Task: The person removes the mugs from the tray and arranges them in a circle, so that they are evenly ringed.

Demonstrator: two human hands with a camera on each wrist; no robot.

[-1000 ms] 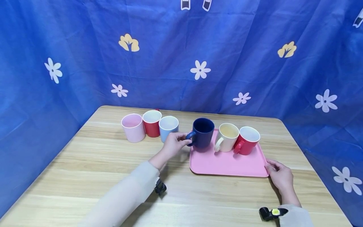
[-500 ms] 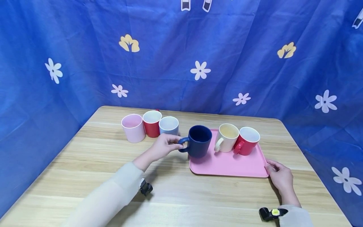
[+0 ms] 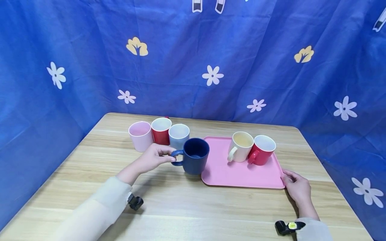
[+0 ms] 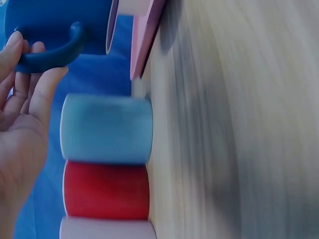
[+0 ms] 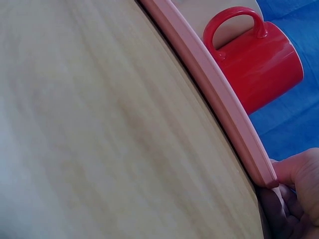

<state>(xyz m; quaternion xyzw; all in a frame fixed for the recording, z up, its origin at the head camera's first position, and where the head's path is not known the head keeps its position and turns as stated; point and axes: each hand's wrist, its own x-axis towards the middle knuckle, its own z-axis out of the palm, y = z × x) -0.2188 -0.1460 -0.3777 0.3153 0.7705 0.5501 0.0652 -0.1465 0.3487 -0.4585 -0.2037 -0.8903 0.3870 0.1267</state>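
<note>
My left hand (image 3: 152, 157) pinches the handle of a dark blue mug (image 3: 195, 155) and holds it just off the left edge of the pink tray (image 3: 241, 174), low over the wooden table (image 3: 90, 167). The left wrist view shows the fingers (image 4: 30, 79) curled round that handle, the dark blue mug (image 4: 55, 25) above them. My right hand (image 3: 294, 187) holds the tray's near right corner; its fingertips (image 5: 299, 174) press the pink tray's rim (image 5: 214, 94). A cream mug (image 3: 240, 146) and a red mug (image 3: 261, 149) stand on the tray.
Three handle-less cups stand in a row behind the blue mug: pink (image 3: 140, 135), red (image 3: 161, 130) and light blue (image 3: 179, 135). The light blue cup (image 4: 107, 128) lies close to my left hand. A blue flowered cloth (image 3: 211, 50) walls the table's back and sides.
My left hand has carried the dark blue mug leftward off the tray, over its left edge. The right hand stays on the tray corner.
</note>
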